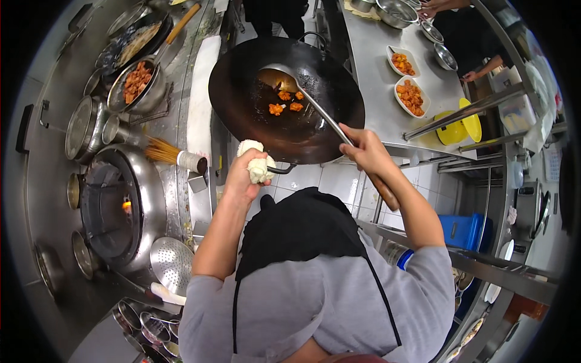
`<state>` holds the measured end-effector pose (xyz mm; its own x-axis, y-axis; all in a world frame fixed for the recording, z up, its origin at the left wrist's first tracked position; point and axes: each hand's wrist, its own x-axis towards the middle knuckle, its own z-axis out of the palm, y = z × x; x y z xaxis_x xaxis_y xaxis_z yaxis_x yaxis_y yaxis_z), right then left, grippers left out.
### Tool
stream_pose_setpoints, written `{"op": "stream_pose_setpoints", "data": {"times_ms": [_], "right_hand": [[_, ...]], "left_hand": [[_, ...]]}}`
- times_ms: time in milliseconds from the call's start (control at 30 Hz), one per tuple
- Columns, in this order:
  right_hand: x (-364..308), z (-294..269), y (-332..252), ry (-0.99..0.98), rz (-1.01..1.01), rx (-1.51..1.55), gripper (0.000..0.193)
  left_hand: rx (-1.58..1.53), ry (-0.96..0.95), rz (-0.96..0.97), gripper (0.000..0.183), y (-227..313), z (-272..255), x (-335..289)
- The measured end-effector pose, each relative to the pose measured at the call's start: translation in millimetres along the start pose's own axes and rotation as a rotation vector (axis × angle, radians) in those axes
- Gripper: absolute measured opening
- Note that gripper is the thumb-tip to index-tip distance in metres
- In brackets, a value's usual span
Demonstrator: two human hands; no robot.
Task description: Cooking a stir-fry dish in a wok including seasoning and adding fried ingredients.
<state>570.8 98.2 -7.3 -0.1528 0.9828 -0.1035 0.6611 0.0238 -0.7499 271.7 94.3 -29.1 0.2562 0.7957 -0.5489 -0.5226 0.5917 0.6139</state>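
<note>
In front of me hangs a large dark wok (pixel 242 115), clear of the stove. My left hand (pixel 247 172) grips its near handle through a bunched white cloth (pixel 259 163). My right hand (pixel 365 148) is closed around the long metal shaft of a ladle (pixel 321 112), whose wooden end sticks out toward me. The ladle's bowl (pixel 278 77) rests inside the wok, next to several orange, sauce-coated pieces of food (pixel 276 109). At the right, on the steel counter, two white dishes (pixel 426 105) hold more of the same orange food.
At left, a round stove burner (pixel 139 199) shows a flame. A bamboo brush (pixel 162 150), a pan of reddish food (pixel 147 101) and a perforated strainer (pixel 171 263) are near it. Yellow bowls (pixel 451 128) sit on the right counter (pixel 375 54). Other people stand at the far side and right.
</note>
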Motion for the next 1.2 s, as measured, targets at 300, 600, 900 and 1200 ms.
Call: {"op": "stream_pose_setpoints", "data": {"times_ms": [300,600,900,1200], "right_hand": [[19,-12,12,-0.061,0.306,0.435,0.054],[-34,26,-23,-0.461,0.591,1.323,0.039],[-43,17,-12,-0.515,0.591,1.547,0.036],[-78,-53,-10,-0.068,0.349,1.605,0.031]], "left_hand": [[0.003,0.036,-0.041,0.014,-2,-3,6],[0.047,0.171,-0.054,0.017,-10,-12,16],[-0.094,0.072,-0.127,0.016,-5,-24,1],[-0.126,0.053,-0.069,0.014,7,-22,-15]]}}
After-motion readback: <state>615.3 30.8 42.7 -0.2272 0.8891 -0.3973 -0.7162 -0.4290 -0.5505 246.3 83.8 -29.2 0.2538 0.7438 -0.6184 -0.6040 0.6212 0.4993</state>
